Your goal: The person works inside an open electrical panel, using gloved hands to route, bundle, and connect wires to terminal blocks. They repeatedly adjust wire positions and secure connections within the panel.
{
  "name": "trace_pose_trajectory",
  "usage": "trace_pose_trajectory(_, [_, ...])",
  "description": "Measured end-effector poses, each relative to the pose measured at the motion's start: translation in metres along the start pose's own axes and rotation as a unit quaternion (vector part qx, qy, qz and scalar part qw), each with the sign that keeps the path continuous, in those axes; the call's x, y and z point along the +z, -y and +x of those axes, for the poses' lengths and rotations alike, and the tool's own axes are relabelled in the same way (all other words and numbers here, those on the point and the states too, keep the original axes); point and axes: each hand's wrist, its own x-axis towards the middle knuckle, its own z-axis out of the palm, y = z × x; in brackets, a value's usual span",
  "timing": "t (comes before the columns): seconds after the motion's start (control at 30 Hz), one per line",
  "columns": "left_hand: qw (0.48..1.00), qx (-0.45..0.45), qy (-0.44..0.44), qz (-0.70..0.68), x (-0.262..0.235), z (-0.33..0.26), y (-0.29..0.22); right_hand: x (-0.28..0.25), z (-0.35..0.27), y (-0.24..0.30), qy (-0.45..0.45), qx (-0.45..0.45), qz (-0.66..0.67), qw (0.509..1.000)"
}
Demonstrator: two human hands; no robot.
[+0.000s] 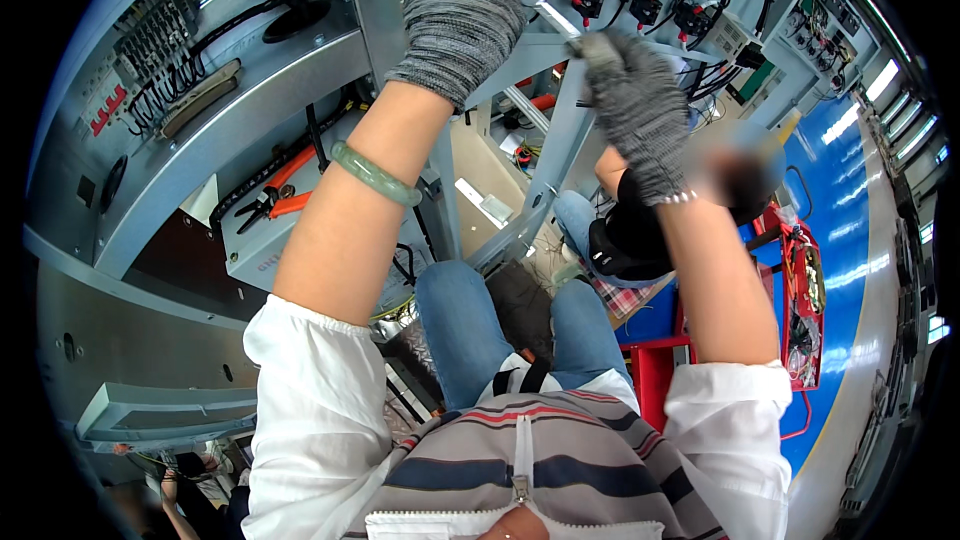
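Both my hands wear grey knitted gloves and are raised to the metal frame of a wired cabinet (pixel 545 55). My right hand (pixel 640 105) is closed round a silver open-ended wrench (pixel 556 16), whose jaw points up and left toward my other hand. At the top edge of the view, my left hand (pixel 465 25) has its fingers bent together by the frame; whatever they grip is hidden. Just right of the wrench, black electrical terminals (pixel 588 0) with red-sleeved cables are fixed to the panel.
Orange-handled pliers (pixel 275 195) lie on a light box (pixel 300 240) inside the cabinet at left. A co-worker (pixel 640 225) sits low beyond my right arm. A red tool cart (pixel 805 305) stands on the blue floor (pixel 845 240). Terminal blocks (pixel 160 35) line the upper left.
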Motion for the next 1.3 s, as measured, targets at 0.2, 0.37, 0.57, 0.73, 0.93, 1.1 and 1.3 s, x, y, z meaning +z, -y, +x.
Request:
trace_pose_trajectory(0.2, [1.0,0.019,-0.018,0.013,0.006,0.0,0.001,-0.049,0.044,0.021,-0.045,-0.233,-0.384,0.892])
trace_pose_trajectory(0.37, [0.999,0.031,-0.021,0.008,0.002,0.0,0.004,-0.046,0.053,0.065,-0.009,-0.288,-0.42,0.861])
trace_pose_trajectory(0.57, [0.999,0.022,-0.023,0.036,-0.001,0.0,0.005,-0.043,0.057,0.081,0.007,-0.274,-0.498,0.823])
trace_pose_trajectory(0.73, [1.0,0.014,0.005,0.006,0.022,0.002,0.0,-0.04,0.056,0.089,0.046,-0.179,-0.562,0.806])
trace_pose_trajectory(0.93, [0.999,0.033,-0.011,0.034,0.003,0.001,0.006,-0.042,0.055,0.102,0.048,-0.261,-0.549,0.793])
trace_pose_trajectory(1.1, [0.999,0.009,0.003,0.044,0.003,-0.001,0.008,-0.036,0.066,0.085,0.043,-0.237,-0.53,0.813])
trace_pose_trajectory(1.3, [1.0,0.02,-0.012,-0.006,0.017,0.003,0.001,-0.027,0.057,-0.017,-0.046,-0.172,-0.298,0.938])
